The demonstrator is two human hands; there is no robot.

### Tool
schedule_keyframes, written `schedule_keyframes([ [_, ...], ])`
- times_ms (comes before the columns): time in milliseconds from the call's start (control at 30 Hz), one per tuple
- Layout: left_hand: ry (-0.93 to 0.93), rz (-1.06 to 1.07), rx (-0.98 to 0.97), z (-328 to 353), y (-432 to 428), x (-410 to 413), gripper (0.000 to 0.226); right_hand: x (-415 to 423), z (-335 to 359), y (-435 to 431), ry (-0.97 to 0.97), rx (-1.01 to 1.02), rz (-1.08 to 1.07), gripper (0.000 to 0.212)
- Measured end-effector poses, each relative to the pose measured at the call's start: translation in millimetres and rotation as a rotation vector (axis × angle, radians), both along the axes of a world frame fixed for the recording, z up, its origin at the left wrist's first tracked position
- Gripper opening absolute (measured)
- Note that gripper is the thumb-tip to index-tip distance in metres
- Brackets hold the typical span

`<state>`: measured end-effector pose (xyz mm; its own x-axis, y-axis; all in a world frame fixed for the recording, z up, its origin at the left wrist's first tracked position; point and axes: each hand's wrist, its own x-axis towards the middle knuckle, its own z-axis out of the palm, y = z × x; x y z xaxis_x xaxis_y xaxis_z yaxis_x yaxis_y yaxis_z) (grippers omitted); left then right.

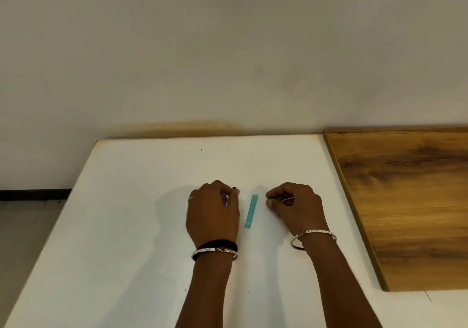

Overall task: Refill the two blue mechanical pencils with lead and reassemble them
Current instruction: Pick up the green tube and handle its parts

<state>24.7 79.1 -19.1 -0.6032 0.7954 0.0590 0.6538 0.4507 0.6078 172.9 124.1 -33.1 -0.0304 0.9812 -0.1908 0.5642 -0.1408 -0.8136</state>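
Note:
My left hand rests on the white table with its fingers curled round a blue mechanical pencil; only a blue sliver and a dark tip show past the fingers. A teal lead case lies flat between my two hands, touched by neither. My right hand pinches a small green cap at its fingertips, and a thin pale rod shows beside the thumb. A second pencil is not visible.
A brown wooden board lies on the table's right side, close to my right wrist. A plain wall rises behind the table's far edge. The floor shows past the table's left edge.

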Motion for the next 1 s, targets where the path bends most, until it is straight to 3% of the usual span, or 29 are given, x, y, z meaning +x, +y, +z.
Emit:
schedule_keyframes([
  [133,0.034,-0.175,-0.144,-8.0,1.9,16.1,0.020,2.1,-1.1,1.4,0.026,0.013,-0.026,0.010],
  [333,0.057,-0.204,-0.265,-8.7,2.2,17.7,0.026,5.6,-3.6,1.4,0.049,0.003,-0.025,0.011],
  [733,0.022,-0.177,-0.280,-2.1,4.4,25.9,0.018,9.6,-4.2,1.6,0.112,-0.042,-0.082,0.010],
  [1000,-0.118,-0.219,-0.232,-2.7,5.2,30.0,0.011,15.2,-3.4,1.7,0.160,-0.030,-0.081,0.010],
])
